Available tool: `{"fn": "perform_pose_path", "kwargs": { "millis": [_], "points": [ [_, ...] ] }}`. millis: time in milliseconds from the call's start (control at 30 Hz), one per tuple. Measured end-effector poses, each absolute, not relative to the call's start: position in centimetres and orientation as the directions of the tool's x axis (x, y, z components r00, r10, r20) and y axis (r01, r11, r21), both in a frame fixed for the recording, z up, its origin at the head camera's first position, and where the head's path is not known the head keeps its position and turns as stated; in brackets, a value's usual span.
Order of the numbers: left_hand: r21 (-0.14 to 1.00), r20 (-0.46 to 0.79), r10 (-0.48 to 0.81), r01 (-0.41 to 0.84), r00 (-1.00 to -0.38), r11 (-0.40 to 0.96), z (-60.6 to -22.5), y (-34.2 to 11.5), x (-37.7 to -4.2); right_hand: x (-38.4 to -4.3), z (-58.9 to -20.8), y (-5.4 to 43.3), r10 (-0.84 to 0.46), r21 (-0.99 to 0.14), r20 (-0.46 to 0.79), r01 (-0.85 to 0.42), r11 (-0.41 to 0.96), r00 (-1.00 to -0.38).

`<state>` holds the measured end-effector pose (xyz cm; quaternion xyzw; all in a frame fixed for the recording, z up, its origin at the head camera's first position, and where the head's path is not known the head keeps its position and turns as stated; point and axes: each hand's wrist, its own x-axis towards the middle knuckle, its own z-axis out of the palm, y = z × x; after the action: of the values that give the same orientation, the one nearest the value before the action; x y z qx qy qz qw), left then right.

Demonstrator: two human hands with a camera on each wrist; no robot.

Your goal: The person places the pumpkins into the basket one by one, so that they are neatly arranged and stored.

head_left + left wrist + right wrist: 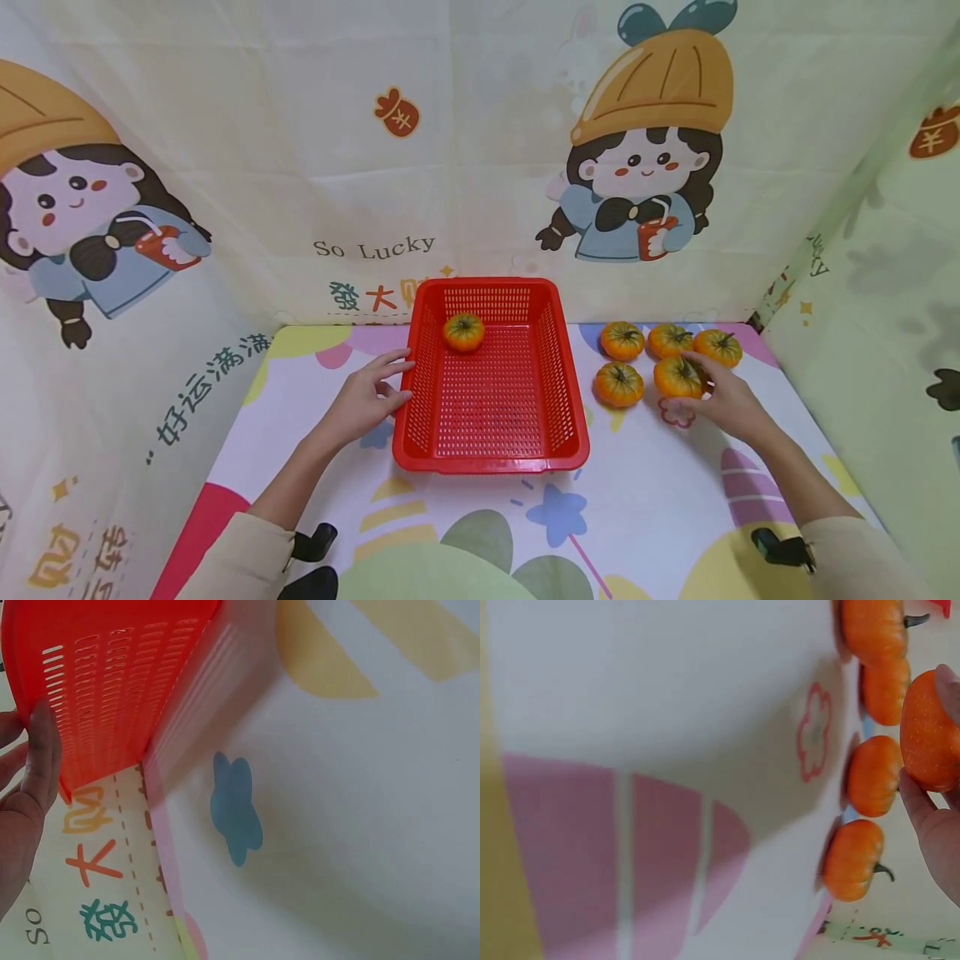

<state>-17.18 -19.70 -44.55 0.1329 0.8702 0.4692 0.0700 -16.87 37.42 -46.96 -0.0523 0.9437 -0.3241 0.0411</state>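
A red plastic basket [491, 462] with slotted walls stands on the table, one small orange pumpkin [463, 332] inside near its back left corner. My left hand [367, 392] touches the basket's left rim with its fingertips; in the left wrist view, the fingers [41, 754] rest along that rim. On the right, my right hand [720, 396] grips another small pumpkin [677, 377] between thumb and fingers. The right wrist view shows this held pumpkin [928, 735] raised above the tabletop, partly covered by the fingers.
Several more pumpkins sit right of the basket: a front one [618, 384], a back left one [622, 341], a back middle one [670, 340] and a back right one [717, 347]. A printed cloth wall [480, 192] rises behind the patterned table [637, 492].
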Motion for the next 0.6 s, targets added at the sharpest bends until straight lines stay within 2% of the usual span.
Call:
{"fn": "perform_pose_path", "kwargs": {
  "millis": [400, 600],
  "points": [
    [0.840, 0.012, 0.304, 0.175, -0.953, 0.513, -44.7, -19.8, -17.2, -18.8, -43.3, 34.6, -0.203, -0.599, 0.051, -0.193, 0.777, -0.978],
    [0.843, 0.011, 0.303, 0.172, -0.953, 0.510, -44.8, -19.8, -17.2, -20.1, -41.6, 32.2, -0.244, -0.634, 0.062, -0.227, 0.740, -0.968]
  ]
}}
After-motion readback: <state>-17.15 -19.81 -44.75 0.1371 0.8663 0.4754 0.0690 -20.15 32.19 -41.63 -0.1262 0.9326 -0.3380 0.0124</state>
